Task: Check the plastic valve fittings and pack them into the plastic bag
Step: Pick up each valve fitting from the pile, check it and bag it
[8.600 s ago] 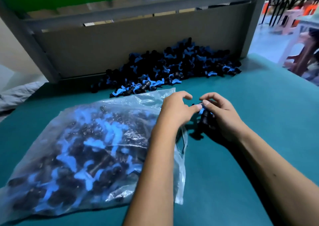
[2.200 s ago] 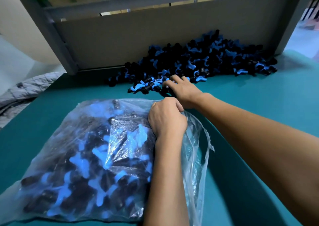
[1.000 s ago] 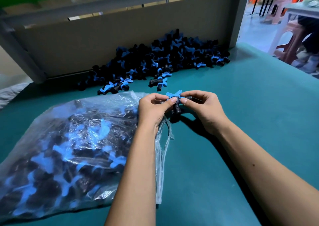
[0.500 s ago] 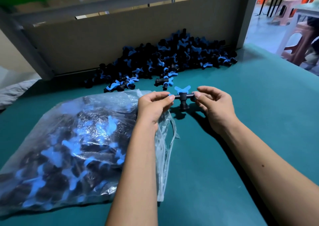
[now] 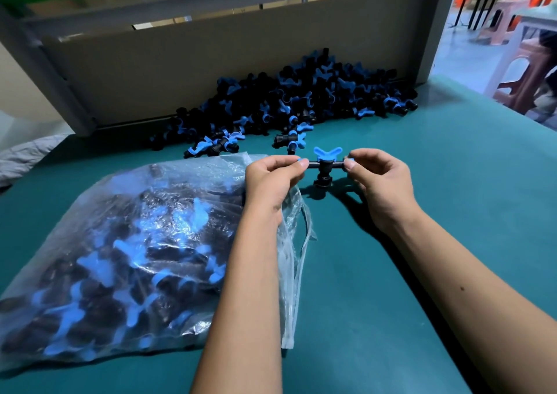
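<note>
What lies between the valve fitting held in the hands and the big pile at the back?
In the head view, two loose fittings on the green table lie between the held fitting and the pile.

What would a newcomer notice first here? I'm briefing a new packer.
Both hands, left hand and right hand, pinch one valve by its ends above the green table. A full bag lies at left. A big pile of loose valves sits behind, against the board.

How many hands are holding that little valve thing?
2. The left hand pinches one end of the valve fitting, over the plastic bag. The right hand pinches the other end.
</note>
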`<state>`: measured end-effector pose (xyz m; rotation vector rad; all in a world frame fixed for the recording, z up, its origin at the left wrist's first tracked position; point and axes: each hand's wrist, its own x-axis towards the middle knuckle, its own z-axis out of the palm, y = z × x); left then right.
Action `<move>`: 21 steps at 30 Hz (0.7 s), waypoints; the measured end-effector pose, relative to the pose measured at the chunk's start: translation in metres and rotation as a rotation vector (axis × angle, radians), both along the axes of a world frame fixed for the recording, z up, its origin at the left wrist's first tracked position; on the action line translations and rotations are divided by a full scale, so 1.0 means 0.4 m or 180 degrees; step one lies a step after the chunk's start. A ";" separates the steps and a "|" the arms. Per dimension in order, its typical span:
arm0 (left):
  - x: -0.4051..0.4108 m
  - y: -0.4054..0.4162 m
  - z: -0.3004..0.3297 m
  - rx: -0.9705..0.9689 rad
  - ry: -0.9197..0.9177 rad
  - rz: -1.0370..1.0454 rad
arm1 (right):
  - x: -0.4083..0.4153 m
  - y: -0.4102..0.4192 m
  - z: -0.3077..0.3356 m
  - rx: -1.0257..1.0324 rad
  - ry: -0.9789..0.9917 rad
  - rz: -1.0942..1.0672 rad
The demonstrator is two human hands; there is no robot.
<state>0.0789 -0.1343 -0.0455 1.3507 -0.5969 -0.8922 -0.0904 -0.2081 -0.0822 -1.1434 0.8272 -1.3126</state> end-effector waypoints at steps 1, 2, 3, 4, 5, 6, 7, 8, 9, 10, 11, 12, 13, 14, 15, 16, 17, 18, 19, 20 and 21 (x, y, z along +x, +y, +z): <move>-0.007 -0.003 0.001 -0.0020 -0.0009 0.0084 | 0.003 0.002 -0.001 -0.0111 0.0147 -0.0110; -0.016 -0.006 0.004 -0.0045 -0.0024 0.0189 | 0.006 0.005 -0.002 -0.0240 0.0330 -0.0193; -0.025 -0.009 0.006 -0.0077 -0.0043 0.0298 | 0.009 0.009 -0.004 -0.0387 0.0521 -0.0200; -0.033 -0.013 0.010 -0.0118 -0.0070 0.0374 | 0.013 0.014 -0.005 -0.0541 0.0706 -0.0118; -0.041 -0.017 0.012 -0.0159 -0.0111 0.0394 | 0.018 0.018 -0.006 -0.0681 0.0878 0.0035; -0.049 -0.019 0.015 -0.0198 -0.0154 0.0362 | 0.022 0.022 -0.007 -0.0785 0.1020 0.0205; -0.058 -0.021 0.019 -0.0235 -0.0194 0.0298 | 0.027 0.025 -0.007 -0.0857 0.1132 0.0317; -0.065 -0.021 0.022 -0.0252 -0.0245 0.0233 | 0.030 0.025 -0.007 -0.0913 0.1220 0.0334; -0.070 -0.022 0.025 -0.0243 -0.0320 0.0174 | 0.031 0.023 -0.010 -0.0959 0.1288 0.0263; -0.074 -0.023 0.030 -0.0220 -0.0421 0.0126 | 0.029 0.020 -0.011 -0.0977 0.1316 0.0167; -0.077 -0.023 0.033 -0.0198 -0.0515 0.0093 | 0.025 0.017 -0.012 -0.0950 0.1295 0.0107; -0.080 -0.022 0.035 -0.0183 -0.0565 0.0079 | 0.022 0.017 -0.012 -0.0889 0.1237 0.0092; -0.083 -0.020 0.037 -0.0174 -0.0578 0.0078 | 0.021 0.016 -0.012 -0.0825 0.1199 0.0098; -0.086 -0.018 0.039 -0.0163 -0.0586 0.0068 | 0.020 0.016 -0.012 -0.0791 0.1192 0.0103; -0.088 -0.016 0.041 -0.0139 -0.0611 0.0034 | 0.021 0.017 -0.011 -0.0774 0.1203 0.0104; -0.090 -0.014 0.044 -0.0108 -0.0673 -0.0025 | 0.023 0.017 -0.010 -0.0751 0.1184 0.0114; -0.093 -0.013 0.048 -0.0106 -0.0769 -0.0089 | 0.025 0.017 -0.008 -0.0692 0.1079 0.0145; -0.095 -0.013 0.053 -0.0115 -0.0931 -0.0114 | 0.026 0.017 -0.005 -0.0563 0.0849 0.0207; -0.095 -0.014 0.057 -0.0044 -0.1263 -0.0011 | 0.025 0.017 0.001 -0.0351 0.0500 0.0308; -0.093 -0.014 0.061 0.0117 -0.1831 0.0271 | 0.021 0.016 0.009 -0.0078 0.0105 0.0424; -0.089 -0.012 0.064 0.0318 -0.2548 0.0668 | 0.015 0.016 0.019 0.0229 -0.0284 0.0523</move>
